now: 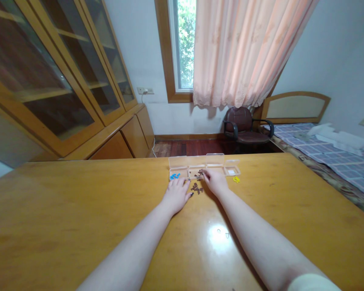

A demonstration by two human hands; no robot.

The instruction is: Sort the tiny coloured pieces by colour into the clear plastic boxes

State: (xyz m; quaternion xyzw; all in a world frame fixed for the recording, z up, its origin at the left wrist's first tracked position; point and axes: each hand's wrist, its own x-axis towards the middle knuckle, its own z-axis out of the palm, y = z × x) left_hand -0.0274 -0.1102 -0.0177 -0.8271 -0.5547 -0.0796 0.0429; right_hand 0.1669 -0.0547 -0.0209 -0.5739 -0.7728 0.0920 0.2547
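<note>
Several clear plastic boxes with raised lids stand in a row near the table's far edge. My left hand (176,193) rests with fingers spread at the front of the left box (183,171), which holds small blue pieces (175,176). My right hand (214,181) is over the middle box (193,168), its fingertips pinched at small dark brown pieces (200,173) inside. What the pinch holds is too small to name. A loose pile of brown pieces (196,188) lies on the table between my hands. Yellow pieces (236,179) lie before the small right box (232,171).
The wooden table (94,214) spreads wide around the boxes. Beyond its far edge are a brown office chair (245,127) and a curtained window. A bed (336,149) stands to the right, a glass-door cabinet (63,76) to the left.
</note>
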